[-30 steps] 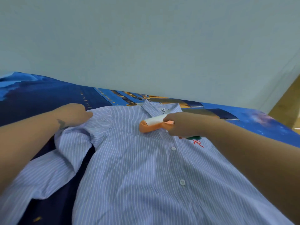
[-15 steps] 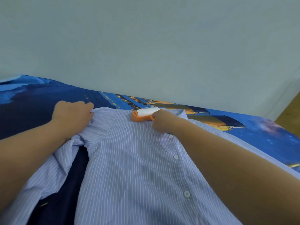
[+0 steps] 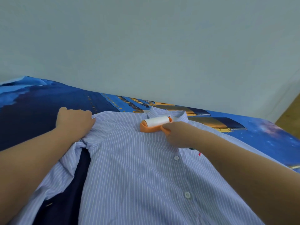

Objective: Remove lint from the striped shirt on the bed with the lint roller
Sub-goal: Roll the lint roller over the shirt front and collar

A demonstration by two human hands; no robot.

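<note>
Lint roller (image 3: 155, 124) gripped in curled right hand (image 3: 180, 135) near collar; left hand (image 3: 73, 121) fingers pinching striped shirt (image 3: 138, 176) shoulder

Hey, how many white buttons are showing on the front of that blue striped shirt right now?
2: one white button just below the right hand, another lower on the blue striped shirt. Others may hide under the hand and arm.

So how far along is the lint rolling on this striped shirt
Partway, apparently. The shirt lies flat and buttoned on the bed. In hand: the right hand presses the lint roller just below the collar, while the left hand pins the shoulder taut. Which areas are already clean cannot be told. The bunched sleeve probably remains.
</note>
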